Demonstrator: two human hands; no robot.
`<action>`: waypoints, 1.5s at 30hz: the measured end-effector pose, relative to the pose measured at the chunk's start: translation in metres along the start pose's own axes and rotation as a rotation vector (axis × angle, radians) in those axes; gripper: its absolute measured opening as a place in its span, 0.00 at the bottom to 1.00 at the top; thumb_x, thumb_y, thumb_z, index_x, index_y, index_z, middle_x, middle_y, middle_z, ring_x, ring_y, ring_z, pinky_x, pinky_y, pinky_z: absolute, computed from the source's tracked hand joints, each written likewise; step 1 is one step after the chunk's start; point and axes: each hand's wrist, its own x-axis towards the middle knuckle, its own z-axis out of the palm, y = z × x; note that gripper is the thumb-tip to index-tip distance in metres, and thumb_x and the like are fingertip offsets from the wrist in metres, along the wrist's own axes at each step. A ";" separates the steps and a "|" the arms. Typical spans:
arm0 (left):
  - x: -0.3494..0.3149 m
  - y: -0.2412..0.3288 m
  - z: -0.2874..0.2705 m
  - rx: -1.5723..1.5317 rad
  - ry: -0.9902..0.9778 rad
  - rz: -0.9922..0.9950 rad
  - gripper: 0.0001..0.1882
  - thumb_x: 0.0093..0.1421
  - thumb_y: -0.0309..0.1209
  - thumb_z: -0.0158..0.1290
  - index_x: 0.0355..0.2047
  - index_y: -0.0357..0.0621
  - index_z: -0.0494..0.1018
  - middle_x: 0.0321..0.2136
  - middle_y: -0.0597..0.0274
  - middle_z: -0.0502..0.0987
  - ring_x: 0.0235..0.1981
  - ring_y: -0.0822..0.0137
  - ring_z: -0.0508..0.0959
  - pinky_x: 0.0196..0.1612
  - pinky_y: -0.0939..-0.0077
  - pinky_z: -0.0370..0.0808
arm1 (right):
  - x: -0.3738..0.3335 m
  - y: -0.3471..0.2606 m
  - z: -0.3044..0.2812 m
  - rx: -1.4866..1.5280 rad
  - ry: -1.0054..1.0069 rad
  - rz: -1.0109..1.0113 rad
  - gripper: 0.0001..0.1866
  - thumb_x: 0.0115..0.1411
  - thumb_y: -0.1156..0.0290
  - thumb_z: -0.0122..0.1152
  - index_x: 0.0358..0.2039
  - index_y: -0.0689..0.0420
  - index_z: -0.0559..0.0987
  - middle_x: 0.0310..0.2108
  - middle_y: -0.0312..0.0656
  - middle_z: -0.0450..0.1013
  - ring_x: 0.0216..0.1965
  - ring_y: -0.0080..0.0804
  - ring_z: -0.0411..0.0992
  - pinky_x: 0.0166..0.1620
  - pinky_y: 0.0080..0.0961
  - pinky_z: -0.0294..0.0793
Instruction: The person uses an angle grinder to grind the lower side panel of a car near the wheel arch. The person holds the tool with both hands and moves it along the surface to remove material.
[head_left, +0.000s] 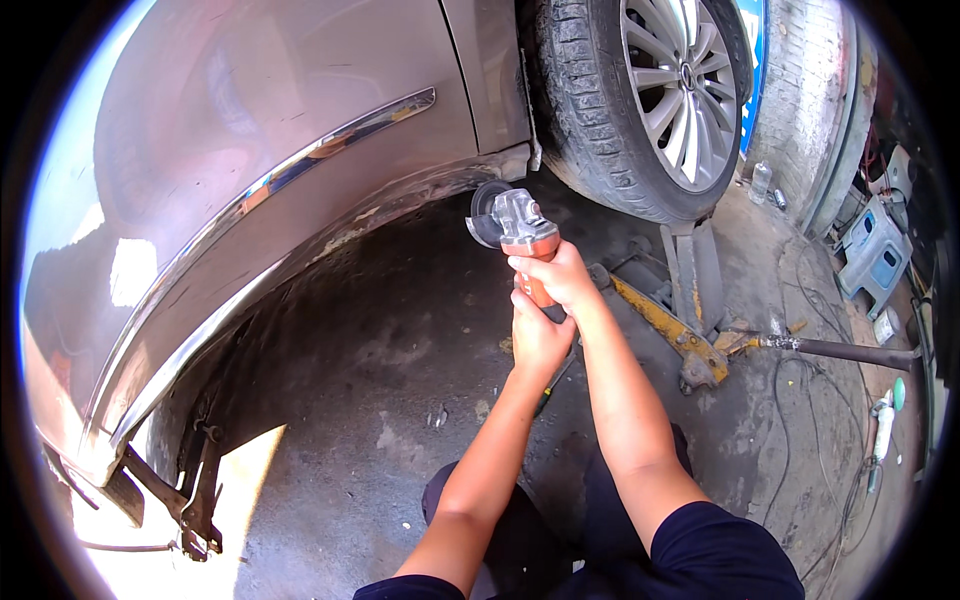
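Left hand (541, 338) and right hand (562, 277) clamped round grinder (528, 222), disc (487, 200) by car sill (445, 183) — can't tell if touching — sill's rough, so likely plenty left, nothing clearly finished

Short sleeves (720, 550): dark navy, ending above the elbows (645, 465), well behind the bare fingers (532, 267). Trousers (608, 510): dark, visible behind the fingers, between the forearms (497, 435).

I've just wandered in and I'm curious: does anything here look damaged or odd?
Yes: the car's lower sill, running left from near the grinder, looks scraped, dirty and ragged, unlike the shiny door above it.
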 end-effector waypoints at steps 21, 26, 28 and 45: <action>0.003 0.000 0.003 -0.096 -0.015 -0.069 0.44 0.52 0.38 0.72 0.56 0.25 0.58 0.45 0.29 0.78 0.47 0.35 0.81 0.49 0.53 0.78 | 0.007 0.003 0.002 -0.091 0.013 -0.043 0.20 0.53 0.73 0.78 0.45 0.63 0.82 0.41 0.39 0.83 0.41 0.24 0.80 0.46 0.26 0.79; 0.001 0.001 0.005 -0.073 -0.002 -0.052 0.44 0.52 0.41 0.72 0.55 0.25 0.58 0.46 0.29 0.78 0.48 0.36 0.82 0.50 0.53 0.78 | 0.007 0.005 -0.003 -0.089 0.014 -0.017 0.19 0.53 0.74 0.77 0.46 0.63 0.83 0.41 0.39 0.83 0.41 0.23 0.80 0.46 0.25 0.79; 0.000 0.000 0.004 -0.055 -0.014 -0.066 0.44 0.52 0.42 0.72 0.54 0.25 0.58 0.46 0.28 0.79 0.49 0.36 0.82 0.50 0.53 0.78 | 0.003 0.000 -0.003 -0.050 0.003 0.013 0.19 0.54 0.74 0.77 0.46 0.63 0.84 0.41 0.39 0.83 0.41 0.23 0.80 0.47 0.25 0.79; 0.006 -0.002 0.009 -0.079 0.015 0.057 0.43 0.52 0.42 0.73 0.53 0.26 0.59 0.44 0.30 0.79 0.47 0.36 0.82 0.49 0.53 0.79 | 0.006 0.005 -0.007 -0.099 0.046 -0.160 0.17 0.56 0.76 0.75 0.47 0.63 0.84 0.36 0.38 0.82 0.34 0.23 0.79 0.40 0.24 0.79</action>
